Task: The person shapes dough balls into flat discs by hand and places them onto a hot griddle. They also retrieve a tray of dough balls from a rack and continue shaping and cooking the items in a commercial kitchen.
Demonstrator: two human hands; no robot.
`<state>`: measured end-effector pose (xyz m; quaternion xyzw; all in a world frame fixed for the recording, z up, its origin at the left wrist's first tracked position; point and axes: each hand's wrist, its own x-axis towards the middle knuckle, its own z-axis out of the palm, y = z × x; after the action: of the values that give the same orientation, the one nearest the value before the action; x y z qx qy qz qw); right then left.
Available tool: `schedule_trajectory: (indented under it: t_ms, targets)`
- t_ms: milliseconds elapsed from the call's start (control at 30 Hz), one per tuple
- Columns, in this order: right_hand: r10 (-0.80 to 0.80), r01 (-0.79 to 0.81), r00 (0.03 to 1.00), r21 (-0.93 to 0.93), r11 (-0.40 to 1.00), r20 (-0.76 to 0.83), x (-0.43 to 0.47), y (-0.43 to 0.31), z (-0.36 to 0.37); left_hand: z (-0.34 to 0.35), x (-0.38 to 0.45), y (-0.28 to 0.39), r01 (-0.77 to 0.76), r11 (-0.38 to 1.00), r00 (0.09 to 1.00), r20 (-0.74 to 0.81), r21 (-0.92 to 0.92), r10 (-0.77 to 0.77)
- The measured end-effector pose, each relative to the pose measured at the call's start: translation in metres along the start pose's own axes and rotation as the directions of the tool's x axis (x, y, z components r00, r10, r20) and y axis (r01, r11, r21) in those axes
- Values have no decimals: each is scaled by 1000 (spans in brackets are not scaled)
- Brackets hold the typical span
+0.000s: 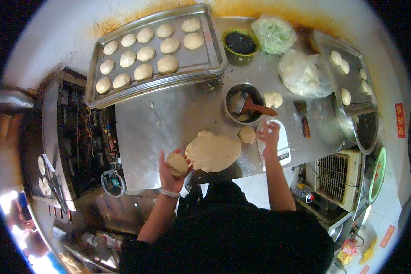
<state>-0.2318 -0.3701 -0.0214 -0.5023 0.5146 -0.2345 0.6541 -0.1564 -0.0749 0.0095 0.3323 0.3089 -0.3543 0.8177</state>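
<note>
A rounded lump of dough point(177, 164) lies in my left hand point(171, 173), its fingers curled around it, at the near edge of the steel table point(140, 133). Just right of it a large, flattened mass of dough point(214, 152) rests on the metal. My right hand point(270, 133) is over a white kitchen scale point(283, 140), fingers bent, with no object visible in it. Between the large dough and the scale sits a small dough ball point(247, 135). A steel pot point(228, 111) behind the scale holds a broad tool with a reddish handle point(263, 109).
Stacked baking trays point(157, 80) at the back left carry rows of dough rounds. A yellow-green bowl of dark filling point(240, 41), plastic bags point(304, 73), a brush point(303, 118) and another tray point(354, 80) stand toward the back and right. A steel basin point(366, 130) is at the right edge.
</note>
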Motion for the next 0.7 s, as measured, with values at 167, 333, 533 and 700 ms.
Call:
schedule_trajectory:
  t_ms: [167, 333, 533, 700]
  targets:
    - [-345, 349, 937, -145, 926, 56, 75, 6, -1, -34, -24, 6, -133, 984, 990, -35, 117, 138]
    - [-325, 463, 876, -432, 774, 356, 117, 25, 41, -54, -46, 28, -317, 948, 937, -145, 33, 319]
    - [-341, 326, 931, 123, 937, 133, 10, -20, 31, -104, -85, 82, -538, 836, 837, -44, 103, 545]
    - [-202, 180, 869, 91, 979, 452, -104, 27, 92, -150, -72, 126, -519, 481, 719, 56, 707, 693]
